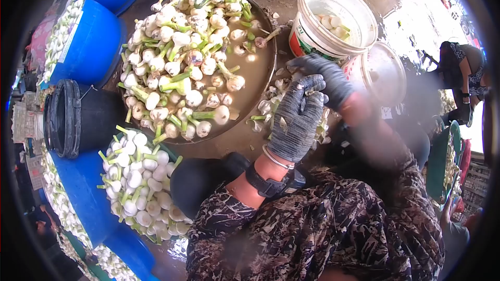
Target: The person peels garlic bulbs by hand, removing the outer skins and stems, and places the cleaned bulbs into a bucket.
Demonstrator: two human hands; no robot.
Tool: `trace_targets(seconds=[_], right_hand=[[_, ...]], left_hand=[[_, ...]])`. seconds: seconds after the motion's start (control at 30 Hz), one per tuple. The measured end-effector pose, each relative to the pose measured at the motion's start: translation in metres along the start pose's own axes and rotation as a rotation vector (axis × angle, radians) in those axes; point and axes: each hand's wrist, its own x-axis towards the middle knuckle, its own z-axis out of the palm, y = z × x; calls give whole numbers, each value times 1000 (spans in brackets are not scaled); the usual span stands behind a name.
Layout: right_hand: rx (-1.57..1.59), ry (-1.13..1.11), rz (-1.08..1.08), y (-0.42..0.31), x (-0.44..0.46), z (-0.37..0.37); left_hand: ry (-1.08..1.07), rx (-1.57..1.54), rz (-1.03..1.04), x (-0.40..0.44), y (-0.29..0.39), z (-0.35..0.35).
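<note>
My left hand [298, 119], in a grey knit glove with a watch [271, 181] and a bangle on the wrist, has its fingers curled closed. A small pale bit shows at the fingertips, too hidden to name. Just above and right of it, my gloved right hand [330, 78] is smeared by motion, so its grip is unclear. Garlic peelings [268, 106] lie on the ground beneath both hands. To the left, a wide round pan [273, 52] holds muddy water and many garlic bulbs [179, 39] with green stem stubs.
Beyond my hands stands a white bucket [307, 8] with some peeled garlic inside, beside a second white bucket [393, 73]. A heap of cleaned garlic [138, 177] sits at lower left, near a black bucket [99, 119] and blue tubs [86, 47]. Another person [466, 67] is at right.
</note>
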Motion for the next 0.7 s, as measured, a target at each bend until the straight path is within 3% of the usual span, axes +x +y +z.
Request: trace_targets(seconds=[0.03,0.1,0.13,0.17,0.2,0.23,0.27,0.3,0.37,0.43,0.47,0.5,0.57,0.63,0.7], right_hand=[[97,-62,-214,-8,14,27],[4,-265,-226,12,37,100],[-218,-389,-119,-1,49,125],[-219,-392,-131,-3,55,154],[-383,-426,-21,-8,60,180],[-547,-454,92,-10,63,198],[-529,-426,90,-32,67,188],[-530,-426,83,0,65,215],[-329,-375,57,36,64,228],[-80,-428,153,3,75,171],[718,-417,477,-8,73,148],[657,-340,354,-8,68,130],[500,-164,126,-5,57,95],[867,-129,360,-22,37,48],[928,-113,366,-38,12,12]], left_hand=[[25,204,105,0,3,-3],[80,126,164,3,11,-10],[115,215,230,2,19,-17],[149,307,297,2,23,-23],[129,190,164,0,23,-27],[136,194,170,0,25,-30],[162,-7,61,1,28,-30],[185,-210,-46,1,28,-31],[194,-171,18,2,22,-36],[248,124,96,5,6,-43],[375,-2,12,6,16,-38],[457,127,-8,7,15,-42],[565,-26,-6,10,8,-44],[628,-16,-99,13,5,-46],[409,-282,-203,18,1,-41]])
